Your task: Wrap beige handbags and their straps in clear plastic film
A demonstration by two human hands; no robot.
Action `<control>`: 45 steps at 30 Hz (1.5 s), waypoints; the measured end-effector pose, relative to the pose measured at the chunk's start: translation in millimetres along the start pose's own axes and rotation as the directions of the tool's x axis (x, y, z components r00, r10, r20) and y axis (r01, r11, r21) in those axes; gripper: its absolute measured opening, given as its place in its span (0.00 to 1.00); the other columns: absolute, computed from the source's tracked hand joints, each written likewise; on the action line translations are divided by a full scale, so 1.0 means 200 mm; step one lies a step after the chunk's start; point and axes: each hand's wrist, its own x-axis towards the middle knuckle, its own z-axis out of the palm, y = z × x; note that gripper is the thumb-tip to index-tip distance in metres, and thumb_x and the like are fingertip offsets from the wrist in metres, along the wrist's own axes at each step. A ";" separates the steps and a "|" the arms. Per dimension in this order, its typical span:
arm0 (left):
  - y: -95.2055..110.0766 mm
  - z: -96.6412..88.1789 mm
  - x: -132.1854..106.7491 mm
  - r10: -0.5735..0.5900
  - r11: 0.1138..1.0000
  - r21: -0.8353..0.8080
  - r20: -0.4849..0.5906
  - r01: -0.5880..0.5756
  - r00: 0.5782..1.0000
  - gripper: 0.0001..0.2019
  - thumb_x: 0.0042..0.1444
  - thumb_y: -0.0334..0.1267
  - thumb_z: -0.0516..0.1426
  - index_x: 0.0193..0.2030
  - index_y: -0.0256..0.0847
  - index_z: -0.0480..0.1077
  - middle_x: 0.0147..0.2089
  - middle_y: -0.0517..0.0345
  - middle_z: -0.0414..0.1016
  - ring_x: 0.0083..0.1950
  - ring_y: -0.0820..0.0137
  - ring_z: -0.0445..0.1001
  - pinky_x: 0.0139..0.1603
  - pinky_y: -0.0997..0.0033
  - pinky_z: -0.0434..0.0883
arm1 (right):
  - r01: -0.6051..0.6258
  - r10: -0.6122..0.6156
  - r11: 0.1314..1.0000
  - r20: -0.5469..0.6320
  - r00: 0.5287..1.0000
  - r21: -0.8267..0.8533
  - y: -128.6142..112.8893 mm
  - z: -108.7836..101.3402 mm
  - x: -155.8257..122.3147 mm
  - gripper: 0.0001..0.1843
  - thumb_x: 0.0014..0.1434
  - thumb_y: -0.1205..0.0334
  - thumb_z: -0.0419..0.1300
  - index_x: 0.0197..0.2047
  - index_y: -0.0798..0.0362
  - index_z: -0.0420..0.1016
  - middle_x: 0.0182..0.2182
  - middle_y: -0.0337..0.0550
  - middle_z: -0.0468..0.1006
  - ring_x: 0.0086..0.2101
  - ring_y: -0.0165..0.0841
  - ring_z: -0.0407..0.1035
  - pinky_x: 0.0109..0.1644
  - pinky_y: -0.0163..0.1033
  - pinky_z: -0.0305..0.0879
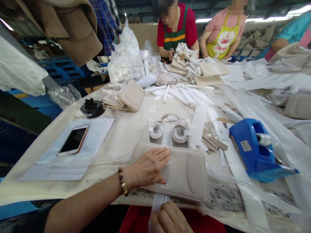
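Observation:
A beige padded panel (181,170) with stitched oval loops lies flat in front of me at the table's near edge. My left hand (147,166) rests on it with fingers stretched out, pressing a translucent white strip (167,137) that runs across its middle. The strip's near end (159,201) hangs over the panel's front edge, and my right hand (171,218) is closed around it below. Just beyond the panel sit two coiled beige straps, a left coil (156,131) and a right coil (179,133), partly in clear plastic.
A blue tape dispenser (252,149) stands at the right, beside scattered brown card pieces (213,140). To the left, a phone (74,139) lies on white sheets (63,171), with a black roll (92,108) behind. Folded beige pieces (132,95), white tubes (184,94) and several co-workers occupy the far side.

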 end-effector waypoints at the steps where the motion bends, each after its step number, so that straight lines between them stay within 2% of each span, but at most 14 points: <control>1: 0.00 0.00 0.00 0.001 1.000 0.000 -0.003 -0.001 1.000 0.40 0.39 0.46 0.69 0.56 0.27 0.61 0.62 0.35 0.61 0.64 0.54 0.58 0.64 0.59 0.58 | 0.012 -0.012 1.000 -0.012 1.000 -0.011 0.00 0.00 0.02 0.20 0.59 0.81 0.44 0.25 0.57 0.71 0.14 0.35 0.65 0.16 0.27 0.59 0.26 0.35 0.60; 4: 0.00 0.01 -0.01 -0.003 1.000 -0.016 -0.006 0.003 1.000 0.40 0.40 0.46 0.68 0.57 0.28 0.60 0.62 0.35 0.60 0.65 0.55 0.57 0.64 0.59 0.57 | 0.057 -0.057 0.998 0.006 0.998 -0.030 0.02 -0.01 0.09 0.21 0.57 0.82 0.43 0.24 0.57 0.70 0.13 0.35 0.64 0.16 0.28 0.58 0.26 0.35 0.59; 10: -0.01 0.02 -0.03 -0.024 0.998 -0.055 -0.021 0.022 0.999 0.33 0.48 0.44 0.63 0.58 0.30 0.59 0.64 0.37 0.58 0.66 0.57 0.54 0.65 0.57 0.55 | 0.141 -0.146 0.989 0.207 0.967 0.038 0.16 -0.12 0.22 0.18 0.59 0.78 0.43 0.28 0.59 0.70 0.18 0.39 0.66 0.20 0.31 0.60 0.26 0.37 0.56; 14: -0.02 0.07 -0.05 -0.002 0.996 -0.086 -0.054 -0.003 0.999 0.28 0.51 0.34 0.56 0.59 0.30 0.57 0.65 0.39 0.55 0.68 0.60 0.50 0.66 0.57 0.53 | -0.004 -0.066 0.977 0.322 0.944 0.214 0.32 -0.07 0.23 0.19 0.64 0.71 0.41 0.31 0.58 0.70 0.25 0.44 0.69 0.26 0.32 0.60 0.29 0.37 0.58; 19: -0.04 0.12 -0.07 -0.014 0.993 -0.122 -0.111 0.000 0.994 0.30 0.50 0.30 0.53 0.62 0.30 0.54 0.65 0.43 0.57 0.67 0.62 0.51 0.67 0.59 0.53 | -0.159 0.066 0.919 0.257 0.964 0.360 0.44 0.06 0.19 0.18 0.66 0.69 0.42 0.29 0.56 0.68 0.26 0.42 0.70 0.29 0.30 0.60 0.35 0.35 0.62; 25: -0.04 0.13 -0.08 -0.003 0.997 -0.082 -0.152 -0.009 0.988 0.29 0.54 0.30 0.52 0.63 0.26 0.51 0.65 0.42 0.56 0.67 0.62 0.50 0.67 0.59 0.55 | -0.333 0.178 0.833 0.356 0.917 0.442 0.46 0.08 0.20 0.15 0.64 0.68 0.47 0.28 0.55 0.68 0.27 0.41 0.71 0.30 0.29 0.64 0.36 0.33 0.65; 30: -0.03 0.12 -0.09 0.019 1.000 -0.007 -0.184 -0.020 0.983 0.28 0.56 0.27 0.48 0.64 0.26 0.49 0.66 0.42 0.54 0.69 0.64 0.47 0.65 0.61 0.58 | -0.350 0.212 0.823 0.329 0.920 0.448 0.46 0.10 0.16 0.14 0.64 0.70 0.45 0.33 0.57 0.70 0.28 0.44 0.72 0.35 0.32 0.66 0.40 0.36 0.67; 34: -0.02 0.09 -0.12 0.043 0.999 -0.006 -0.134 -0.044 0.990 0.33 0.50 0.24 0.47 0.65 0.25 0.47 0.68 0.41 0.49 0.70 0.62 0.43 0.64 0.59 0.60 | -0.350 0.205 0.832 0.347 0.915 0.430 0.45 0.11 0.12 0.16 0.65 0.72 0.42 0.33 0.57 0.69 0.26 0.42 0.70 0.30 0.31 0.63 0.33 0.35 0.64; 36: -0.01 0.08 -0.14 0.034 0.999 -0.027 -0.122 -0.038 0.992 0.35 0.46 0.25 0.47 0.65 0.25 0.48 0.68 0.41 0.50 0.69 0.62 0.43 0.63 0.60 0.61 | -0.354 0.205 0.837 0.361 0.910 0.417 0.45 0.11 0.11 0.17 0.66 0.71 0.41 0.33 0.57 0.68 0.26 0.41 0.70 0.27 0.30 0.60 0.29 0.35 0.61; 41: 0.01 0.09 -0.18 -0.050 0.993 -0.121 -0.278 0.017 0.959 0.34 0.45 0.25 0.47 0.62 0.19 0.48 0.62 0.34 0.60 0.68 0.62 0.48 0.62 0.63 0.63 | -0.362 0.188 0.850 0.422 0.887 0.382 0.45 0.09 0.11 0.19 0.67 0.68 0.39 0.31 0.56 0.67 0.25 0.42 0.68 0.26 0.30 0.57 0.28 0.36 0.56; 45: 0.01 0.15 -0.20 -0.103 0.976 -0.218 -0.372 0.021 0.923 0.27 0.51 0.25 0.50 0.58 0.23 0.52 0.57 0.34 0.65 0.67 0.60 0.53 0.61 0.61 0.65 | -0.355 0.188 0.867 0.430 0.883 0.350 0.44 0.09 0.11 0.19 0.67 0.67 0.39 0.33 0.57 0.69 0.25 0.42 0.68 0.26 0.31 0.57 0.28 0.36 0.54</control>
